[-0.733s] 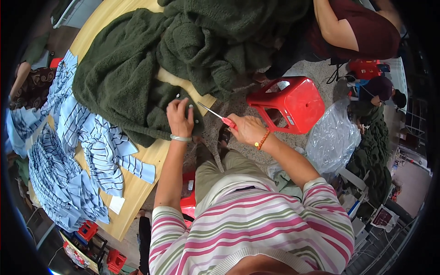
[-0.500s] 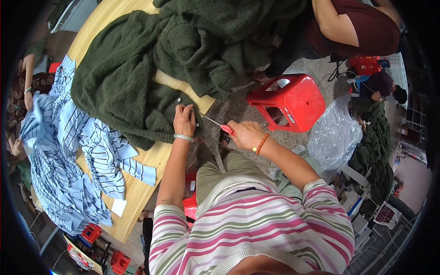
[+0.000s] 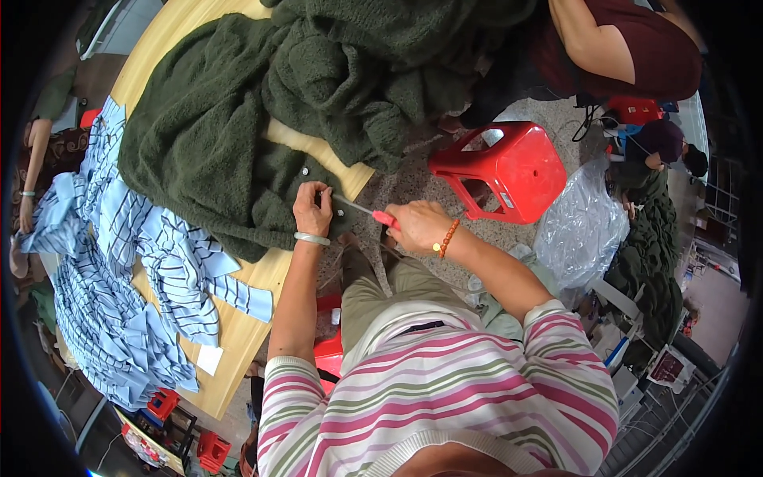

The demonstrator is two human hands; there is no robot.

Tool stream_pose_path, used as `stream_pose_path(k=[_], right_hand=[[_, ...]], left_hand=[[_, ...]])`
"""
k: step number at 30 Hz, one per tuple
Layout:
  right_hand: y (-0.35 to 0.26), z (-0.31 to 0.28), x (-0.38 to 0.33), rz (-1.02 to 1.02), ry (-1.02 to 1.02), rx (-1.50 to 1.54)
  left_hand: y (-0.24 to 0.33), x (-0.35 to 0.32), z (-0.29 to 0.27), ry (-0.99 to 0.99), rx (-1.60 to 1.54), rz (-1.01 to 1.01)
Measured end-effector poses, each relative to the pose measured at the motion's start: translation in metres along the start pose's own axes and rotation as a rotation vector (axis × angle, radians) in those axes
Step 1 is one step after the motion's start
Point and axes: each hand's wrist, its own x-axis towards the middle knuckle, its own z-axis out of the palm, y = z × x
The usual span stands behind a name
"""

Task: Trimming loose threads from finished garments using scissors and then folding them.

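A dark green fleecy garment (image 3: 199,143) lies on the wooden table, its front edge showing several pale round buttons or snaps (image 3: 304,170). My left hand (image 3: 312,208) is closed, its fingers pinching this edge between two of the snaps. In my right fist (image 3: 420,226) is a red-handled tool (image 3: 383,217) with a thin straight metal shaft. The shaft points left, and its end reaches the fabric beside my left thumb and fingers. The tip is too small to make out, so I cannot tell the tool's exact kind.
More green fleece (image 3: 373,48) is heaped at the far side. Blue striped shirts (image 3: 119,302) cover the table's left, near a co-worker's arm (image 3: 32,159). A red stool (image 3: 528,175) and clear plastic wrap (image 3: 580,226) are on the right. Another person in maroon (image 3: 652,48) sits beyond.
My right hand and the tool have shifted left, bringing the shaft's end up to my left fingers. The left hand has moved slightly left. The co-worker's arm at the left has moved too.
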Motion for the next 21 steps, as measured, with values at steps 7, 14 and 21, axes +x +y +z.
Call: stream_pose_path(k=[7, 14, 21], right_hand=[[0.005, 0.004, 0.005, 0.002, 0.109, 0.011], [0.027, 0.014, -0.012, 0.049, 0.155, -0.011], [0.026, 0.025, -0.025, 0.016, 0.126, -0.024]], left_hand=[[-0.01, -0.004, -0.009, -0.005, -0.136, -0.093], [0.035, -0.034, -0.019, -0.074, 0.193, 0.333], [0.019, -0.038, -0.001, -0.069, 0.24, 0.159]])
